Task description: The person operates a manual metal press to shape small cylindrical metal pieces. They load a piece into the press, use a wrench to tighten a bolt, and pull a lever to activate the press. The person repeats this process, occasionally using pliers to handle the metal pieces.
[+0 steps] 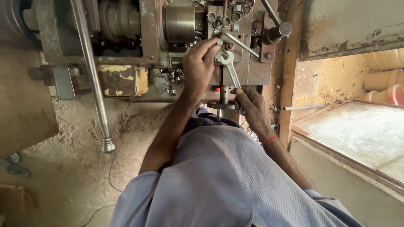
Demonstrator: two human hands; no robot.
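A silvery open-ended wrench (230,69) stands almost upright against a rusty old lathe (151,38). Its jaw sits on a bolt head (229,46) of the machine's tool block. My right hand (250,105) grips the wrench's lower handle, with a red band on the wrist. My left hand (201,63) reaches up beside the wrench jaw, its fingertips pinched on a small metal part at the tool block. A grey-blue shirt fills the lower frame.
Several short metal rings (225,19) lie in a tray atop the machine, more (172,77) on its ledge. A long steel lever (90,71) hangs down at left. A handle with a round knob (280,29) juts out upper right. A stone slab (357,130) and clay-coloured pots (385,80) are at right.
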